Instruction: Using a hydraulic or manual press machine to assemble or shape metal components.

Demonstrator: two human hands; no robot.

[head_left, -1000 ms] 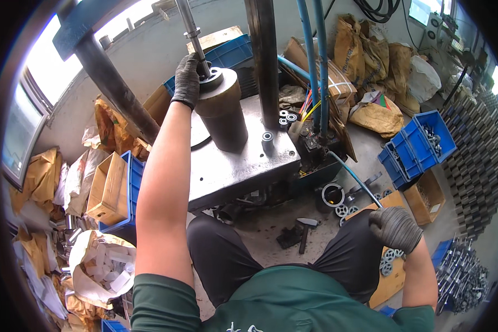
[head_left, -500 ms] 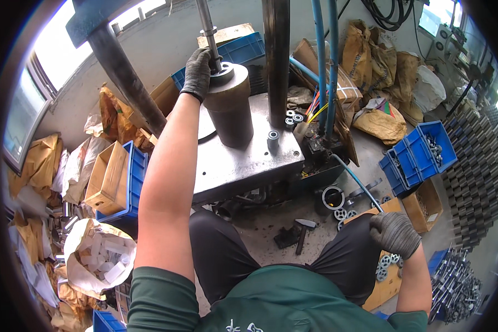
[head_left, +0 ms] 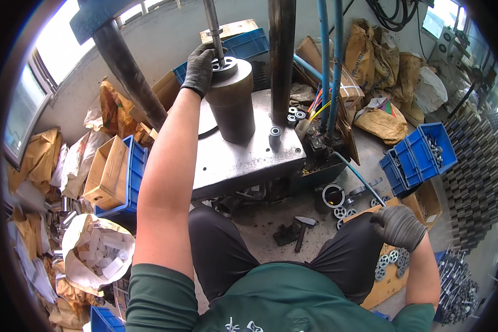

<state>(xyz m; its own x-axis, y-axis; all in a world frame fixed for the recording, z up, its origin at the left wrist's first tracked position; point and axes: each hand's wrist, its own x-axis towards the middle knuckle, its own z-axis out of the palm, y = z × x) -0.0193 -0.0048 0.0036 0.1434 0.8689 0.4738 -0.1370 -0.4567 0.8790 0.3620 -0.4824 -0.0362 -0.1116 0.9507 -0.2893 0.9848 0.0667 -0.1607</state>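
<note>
My left hand point(head_left: 199, 69), in a grey work glove, is closed round the lower part of an upright steel shaft point(head_left: 213, 22). The shaft's lower end meets a round metal wheel with holes point(head_left: 230, 69), on top of a thick steel cylinder point(head_left: 232, 119). That cylinder stands on a flat metal machine table point(head_left: 254, 160). Low on the right, my gloved right hand point(head_left: 401, 227) is closed on the end of a long blue lever point(head_left: 359, 176), and its fingers partly hide the grip. Small bearings point(head_left: 275, 134) stand on the table's right side.
Dark machine columns point(head_left: 280, 61) and blue pipes point(head_left: 323, 61) rise behind the table. A hammer point(head_left: 301, 232) lies on the floor between my legs. Spoked wheels point(head_left: 387, 259) lie on cardboard at right, near blue bins point(head_left: 420, 155). At left sits a sack of white pieces point(head_left: 97, 252).
My right hand and the lever's end have moved slightly up and to the right. My left hand stays on the shaft; the whole view has shifted a little.
</note>
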